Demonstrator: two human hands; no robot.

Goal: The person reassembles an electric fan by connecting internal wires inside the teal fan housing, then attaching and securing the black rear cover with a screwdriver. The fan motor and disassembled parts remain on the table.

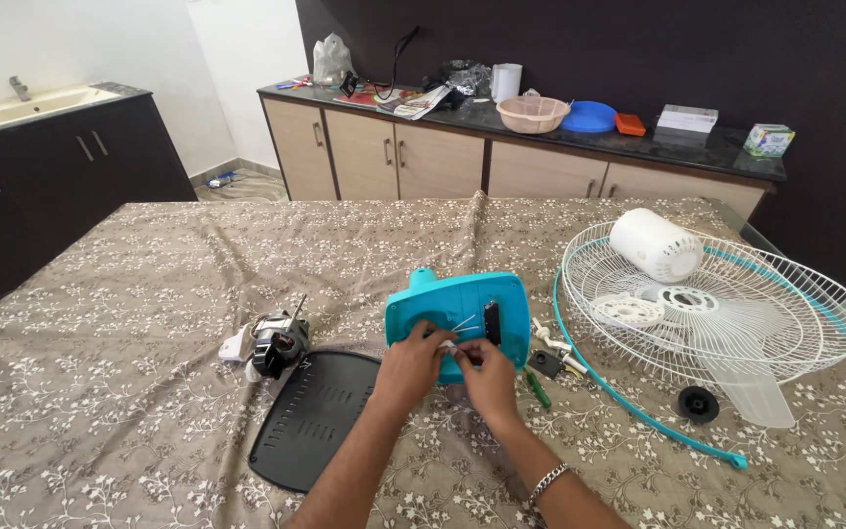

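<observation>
Turquoise plastic fan base (462,309), rounded and glossy, at table centre, lying flat so its inner face is reachable. Left hand (411,364) and right hand (490,374) pinch thin white wires (452,343) at its 6 o'clock edge. Black vented cover (307,416) at 8 o'clock; metal motor (276,343) at 9; white wire grille (727,313) at 3. Floral cloth (129,323) beneath.

Left hand (411,360) and right hand (489,372) pinch thin wires (462,324) over a turquoise fan housing (462,306).

Both hands close together, left (411,364) & right (489,377), fingers pinched, forearms angled inward.
</observation>
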